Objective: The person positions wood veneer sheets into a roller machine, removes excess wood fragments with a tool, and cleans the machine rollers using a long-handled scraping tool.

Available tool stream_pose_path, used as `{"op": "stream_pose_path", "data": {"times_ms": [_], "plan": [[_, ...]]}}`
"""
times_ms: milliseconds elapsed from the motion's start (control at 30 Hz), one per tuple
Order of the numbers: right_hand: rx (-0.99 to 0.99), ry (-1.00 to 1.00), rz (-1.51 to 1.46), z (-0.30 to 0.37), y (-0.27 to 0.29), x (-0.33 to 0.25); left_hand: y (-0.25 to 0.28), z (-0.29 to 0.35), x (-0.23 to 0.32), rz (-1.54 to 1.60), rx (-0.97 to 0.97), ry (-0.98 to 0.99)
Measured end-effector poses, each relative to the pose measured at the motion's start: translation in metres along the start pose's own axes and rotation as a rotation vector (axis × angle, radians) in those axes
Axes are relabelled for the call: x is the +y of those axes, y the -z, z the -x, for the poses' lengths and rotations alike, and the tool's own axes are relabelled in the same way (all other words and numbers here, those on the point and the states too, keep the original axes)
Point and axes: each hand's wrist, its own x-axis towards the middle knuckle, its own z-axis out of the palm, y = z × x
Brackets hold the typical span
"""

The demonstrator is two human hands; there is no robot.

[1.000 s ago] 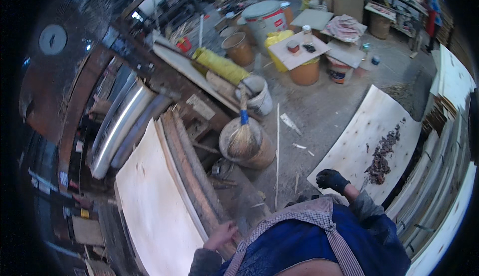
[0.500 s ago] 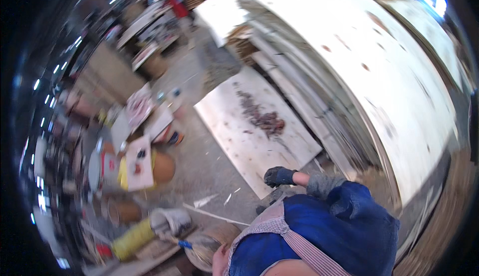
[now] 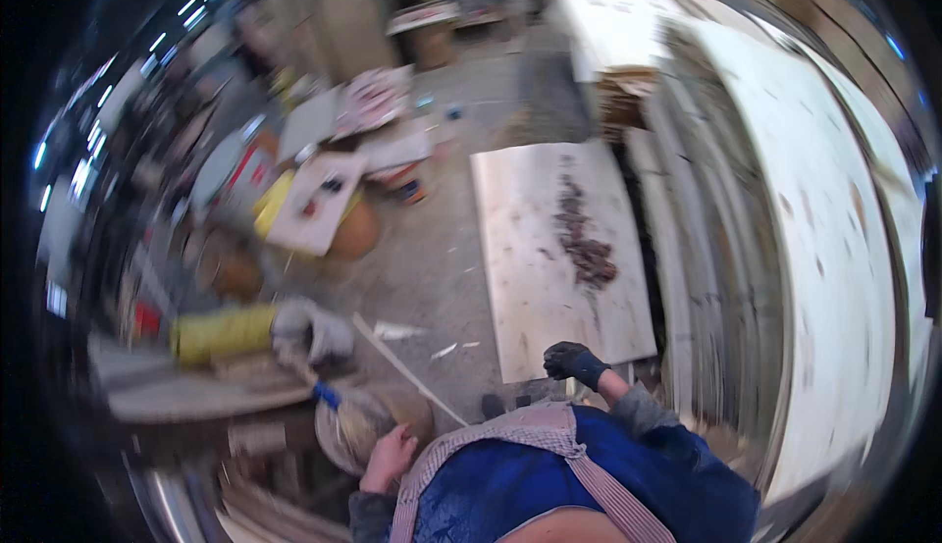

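My left hand (image 3: pixel 391 457) is bare and hangs at my left side, its fingers loosely apart and nothing visible in them. Close by it lies a brush (image 3: pixel 327 395) with a blue band and pale bristles, on top of a round container (image 3: pixel 417 413). A dark glove covers my right hand (image 3: pixel 577 362), whose fingers are curled in, with no object showing. That hand is above the near edge of a pale wood sheet (image 3: pixel 520 249), apparently not gripping it. Dark reddish-brown bits (image 3: pixel 587 254) are strewn along the sheet.
Tall stacks of pale wood sheets (image 3: pixel 824 249) line the right side. To the left, a yellow roll (image 3: pixel 224 332) lies on a bench (image 3: pixel 196 396). Beyond it, a pale board (image 3: pixel 312 205) rests on a yellow-draped drum. A thin strip (image 3: pixel 407 368) and scraps lie on the floor.
My view has turned left, so the wood sheet and stacks now stand more upright and farther right. My left hand has come more fully into view beside the brush; my right stays curled.
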Motion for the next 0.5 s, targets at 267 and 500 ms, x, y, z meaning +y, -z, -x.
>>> {"op": "stream_pose_path", "data": {"times_ms": [267, 500], "plan": [[-0.269, -0.131, 0.331, -0.118, -0.134, -0.009, -0.005, 0.104, -0.072, 0.214, 0.273, 0.388], [-0.686, -0.294, 0.601, -0.205, -0.312, 0.022, -0.008, 0.167, -0.092, 0.458, 0.68, 0.755]]}}
